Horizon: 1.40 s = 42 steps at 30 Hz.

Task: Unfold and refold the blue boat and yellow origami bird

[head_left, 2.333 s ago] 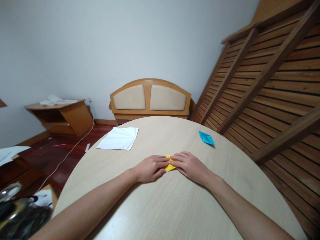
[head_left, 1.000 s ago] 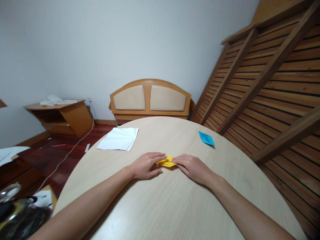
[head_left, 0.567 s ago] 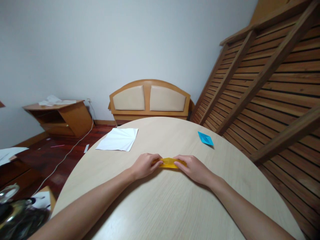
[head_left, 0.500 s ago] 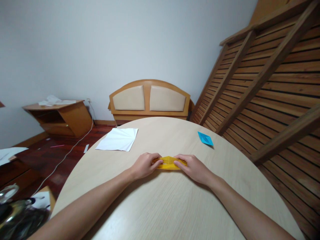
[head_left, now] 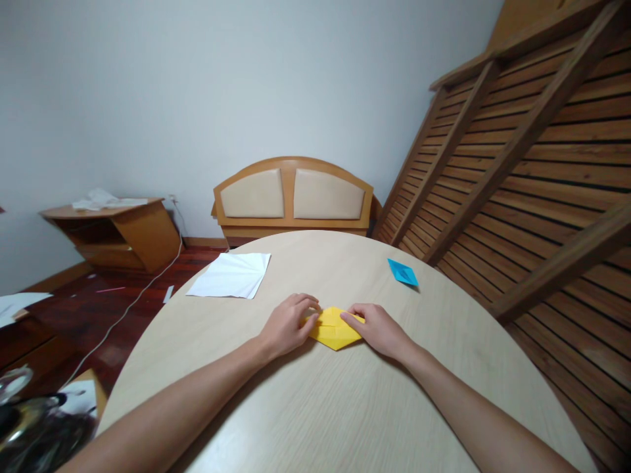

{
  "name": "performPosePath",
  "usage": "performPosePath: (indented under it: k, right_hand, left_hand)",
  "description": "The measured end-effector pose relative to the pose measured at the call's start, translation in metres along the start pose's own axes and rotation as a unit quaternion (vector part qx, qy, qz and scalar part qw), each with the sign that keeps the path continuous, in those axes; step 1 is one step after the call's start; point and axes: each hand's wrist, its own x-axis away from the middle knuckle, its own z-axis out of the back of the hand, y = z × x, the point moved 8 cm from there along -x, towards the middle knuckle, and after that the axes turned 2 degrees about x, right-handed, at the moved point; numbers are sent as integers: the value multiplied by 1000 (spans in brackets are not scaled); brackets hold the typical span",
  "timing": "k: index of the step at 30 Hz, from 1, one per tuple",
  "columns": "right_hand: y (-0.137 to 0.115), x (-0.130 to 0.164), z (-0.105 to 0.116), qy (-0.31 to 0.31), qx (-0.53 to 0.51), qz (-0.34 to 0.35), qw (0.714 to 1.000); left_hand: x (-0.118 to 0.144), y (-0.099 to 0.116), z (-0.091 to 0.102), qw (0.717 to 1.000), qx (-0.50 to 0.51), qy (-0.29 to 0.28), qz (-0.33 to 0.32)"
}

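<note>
The folded yellow paper piece [head_left: 334,328] is now spreading into a flat diamond on the round wooden worktop [head_left: 345,407]; the left hand [head_left: 288,324] and right hand [head_left: 377,328] are apparently pinching its ends.

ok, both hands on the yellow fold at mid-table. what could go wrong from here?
1. The left hand and right hand pinch opposite ends of the yellow paper. Uneven pull could tear it or skew the creases.
2. The paper lies on a smooth table, so it may slide while being pressed.
3. The blue folded paper sits near the table's far right edge. A right arm sweep might knock it off.
</note>
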Motion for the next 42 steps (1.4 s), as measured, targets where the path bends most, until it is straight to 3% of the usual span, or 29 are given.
performPosePath:
  k: [2, 5, 10, 24, 27, 30, 36, 42]
  right_hand:
    - [2, -1, -1, 2, 17, -6, 1000]
    - [4, 0, -1, 5, 47, -10, 999]
    - [6, 0, 3, 21, 112, -15, 993]
    - [3, 2, 9, 37, 191, -19, 981]
    - [-5, 2, 14, 68, 204, 26, 976]
    - [-22, 6, 16, 82, 198, 114, 970]
    - [-42, 15, 0, -4, 155, 212, 965]
    - [-35, 16, -6, -39, 130, 229, 964]
  left_hand:
    - [3, 17, -3, 997, -5, -19, -79]
    - [9, 33, -17, 983, -16, -101, -156]
    - [13, 38, -28, 968, -12, -170, -183]
    - [14, 35, -32, 965, -39, -177, -187]
    - [14, 32, -33, 967, -39, -175, -179]
    - [13, 30, -33, 969, -39, -170, -173]
    - [10, 22, -31, 978, -44, -147, -141]
    - [7, 7, -31, 986, -32, -123, -104]
